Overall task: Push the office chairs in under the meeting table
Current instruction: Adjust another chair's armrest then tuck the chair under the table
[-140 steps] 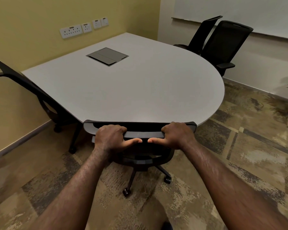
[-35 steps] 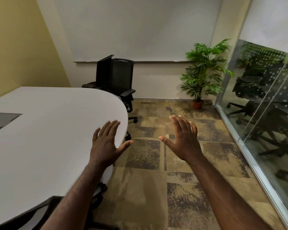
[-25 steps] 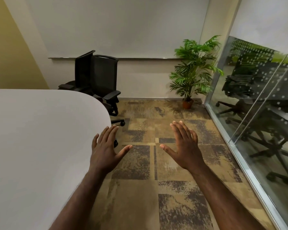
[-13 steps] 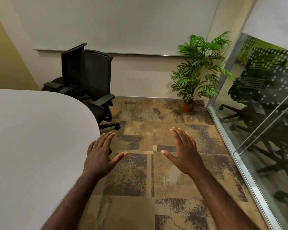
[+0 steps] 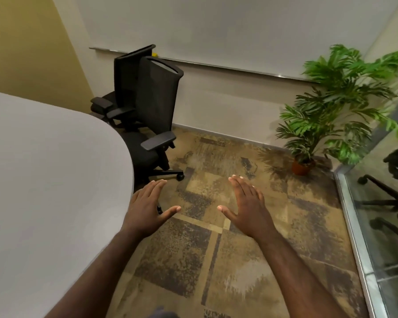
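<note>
View has swung off the tucked chair; left hand (image 5: 147, 212) & right hand (image 5: 248, 207), each grip spread & empty, near two mesh chairs (image 5: 156, 104) not yet under tabletop (image 5: 44, 168).

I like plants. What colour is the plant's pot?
Reddish-brown pot, seen in the head view.

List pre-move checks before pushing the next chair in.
1. Left hand free, open: ok.
2. Right hand free, open: ok.
3. Nearer black mesh-back office chair within grasp: not ok, both hands short of it.
4. Patterned brown carpet path to it clear: ok.
5. Space under the rounded white meeting table: cannot tell, hidden.
6. Second black chair behind it also out: ok, seat not under the table.
</note>
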{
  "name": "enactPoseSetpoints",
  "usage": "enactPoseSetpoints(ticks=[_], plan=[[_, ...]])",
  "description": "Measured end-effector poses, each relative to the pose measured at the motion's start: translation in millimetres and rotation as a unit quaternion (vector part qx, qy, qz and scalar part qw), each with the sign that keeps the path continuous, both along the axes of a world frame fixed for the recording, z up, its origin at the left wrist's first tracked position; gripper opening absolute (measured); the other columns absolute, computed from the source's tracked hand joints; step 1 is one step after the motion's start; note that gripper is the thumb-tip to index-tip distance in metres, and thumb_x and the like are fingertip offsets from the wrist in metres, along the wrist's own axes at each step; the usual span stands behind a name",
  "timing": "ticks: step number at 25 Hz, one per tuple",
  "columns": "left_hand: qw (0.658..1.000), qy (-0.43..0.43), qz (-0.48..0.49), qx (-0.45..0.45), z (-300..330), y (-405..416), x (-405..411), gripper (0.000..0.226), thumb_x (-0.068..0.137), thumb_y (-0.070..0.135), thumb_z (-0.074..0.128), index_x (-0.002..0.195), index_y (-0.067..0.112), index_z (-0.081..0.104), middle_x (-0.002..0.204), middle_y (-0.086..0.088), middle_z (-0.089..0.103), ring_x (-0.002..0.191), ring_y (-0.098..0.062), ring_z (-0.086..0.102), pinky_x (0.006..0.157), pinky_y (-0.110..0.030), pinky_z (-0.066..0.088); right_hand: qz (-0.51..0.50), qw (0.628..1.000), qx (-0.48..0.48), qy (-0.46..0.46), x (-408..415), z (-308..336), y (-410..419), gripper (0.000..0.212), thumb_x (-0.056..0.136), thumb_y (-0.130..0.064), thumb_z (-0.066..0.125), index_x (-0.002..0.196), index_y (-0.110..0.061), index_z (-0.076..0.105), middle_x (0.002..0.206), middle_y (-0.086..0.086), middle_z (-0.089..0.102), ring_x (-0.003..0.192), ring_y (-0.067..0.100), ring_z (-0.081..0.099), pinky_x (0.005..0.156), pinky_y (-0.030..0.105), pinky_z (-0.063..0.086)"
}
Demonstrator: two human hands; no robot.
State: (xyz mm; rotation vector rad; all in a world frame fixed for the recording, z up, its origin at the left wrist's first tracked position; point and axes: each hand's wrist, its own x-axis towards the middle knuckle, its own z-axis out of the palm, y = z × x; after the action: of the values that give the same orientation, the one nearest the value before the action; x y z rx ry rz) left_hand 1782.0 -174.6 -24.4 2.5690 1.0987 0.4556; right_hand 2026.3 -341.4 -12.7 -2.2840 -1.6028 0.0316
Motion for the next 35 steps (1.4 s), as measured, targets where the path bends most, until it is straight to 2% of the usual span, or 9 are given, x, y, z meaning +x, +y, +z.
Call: enactPoseSetpoints(ticks=[6,13,22,26,31,35], plan=[[0.998,-0.003,0.060,-0.015,-16.6,57.0,52.2,0.093,0.075,0.087,0.033,0.149,0.031,0.026,0.155,0.002,0.034,0.143,-0.019,0.027,0.113,-0.044,0.024,0.052,0.998,-0.030,-0.003,66.8,-16.6,68.7,0.083,0.089,-0.065,0.045,0.153,-0.027,0.009,0.162,-0.006,0.009,0.146,0.014,0.009,0.114,0.037,0.003],[0.991,-0.029,0.102,-0.076,-50.9,174.9,108.6,0.089,0.076,0.088,0.036,0.146,0.034,0.028,0.152,0.005,0.038,0.142,-0.018,0.030,0.112,-0.049,0.030,0.097,0.993,-0.066,0.000,127.9,-45.3,200.0,0.082,0.090,-0.061,0.047,0.152,-0.029,0.006,0.161,-0.008,0.009,0.146,0.011,0.007,0.112,0.033,-0.003],[0.979,0.002,0.143,-0.148,-76.6,307.9,152.4,0.090,0.074,0.090,0.036,0.145,0.036,0.028,0.152,0.005,0.038,0.141,-0.019,0.031,0.112,-0.050,0.030,0.166,0.978,-0.122,0.040,159.9,-70.2,370.0,0.080,0.090,-0.057,0.052,0.153,-0.025,0.012,0.160,-0.004,0.015,0.146,0.013,0.010,0.115,0.039,0.008],[0.972,0.009,0.165,-0.166,-85.0,345.1,168.6,0.086,0.077,0.083,0.043,0.146,0.033,0.029,0.152,0.005,0.038,0.139,-0.018,0.033,0.112,-0.050,0.032,0.205,0.967,-0.143,0.045,178.4,-82.9,437.7,0.081,0.089,-0.056,0.053,0.152,-0.024,0.015,0.160,-0.002,0.019,0.146,0.014,0.013,0.115,0.043,0.014],[0.953,-0.002,0.216,-0.212,-99.6,392.5,193.9,0.082,0.082,0.069,0.056,0.148,0.029,0.028,0.153,0.003,0.035,0.140,-0.017,0.032,0.114,-0.049,0.031,0.284,0.945,-0.157,0.044,200.3,-104.1,536.1,0.081,0.088,-0.057,0.054,0.152,-0.022,0.018,0.159,-0.001,0.021,0.145,0.015,0.015,0.114,0.042,0.017],[0.908,-0.024,0.315,-0.274,-121.2,420.9,215.5,0.081,0.082,0.063,0.061,0.148,0.029,0.029,0.155,0.004,0.033,0.141,-0.017,0.030,0.115,-0.048,0.030,0.352,0.911,-0.209,0.051,214.2,-129.8,601.0,0.083,0.089,-0.056,0.054,0.153,-0.020,0.016,0.160,0.001,0.019,0.147,0.018,0.012,0.115,0.042,0.015]])
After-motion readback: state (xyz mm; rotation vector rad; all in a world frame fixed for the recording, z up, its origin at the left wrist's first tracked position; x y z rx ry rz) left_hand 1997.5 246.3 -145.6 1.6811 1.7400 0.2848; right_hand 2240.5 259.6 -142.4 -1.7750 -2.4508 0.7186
